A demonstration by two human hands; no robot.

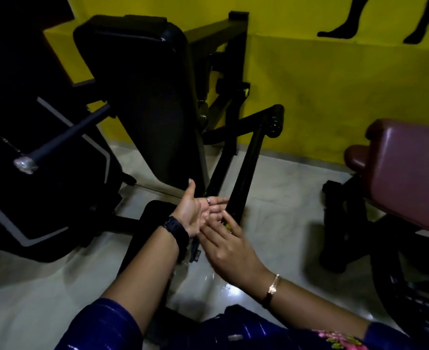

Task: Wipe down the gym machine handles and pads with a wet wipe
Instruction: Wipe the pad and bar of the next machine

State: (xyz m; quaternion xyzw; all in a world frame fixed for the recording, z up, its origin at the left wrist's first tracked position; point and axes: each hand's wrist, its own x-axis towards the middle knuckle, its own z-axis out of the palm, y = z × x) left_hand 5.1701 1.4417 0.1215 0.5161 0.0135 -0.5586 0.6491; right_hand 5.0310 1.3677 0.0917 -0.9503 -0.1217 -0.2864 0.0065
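Left hand (194, 213): loose, palm up, thumb sticking up.
Right hand (229, 245): fingers straight, tips touching the black bar (246, 173).
Back pad (152, 102): at 11 o'clock from the hands.

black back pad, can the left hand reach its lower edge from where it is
Probably yes. The left hand lies open, palm up, just below the black back pad, its thumb pointing up near the pad's lower edge. Nothing shows between them; the sloping black bar stands off to the right.

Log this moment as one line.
left hand open, palm up | right hand fingers at black machine arm | wipe not visible
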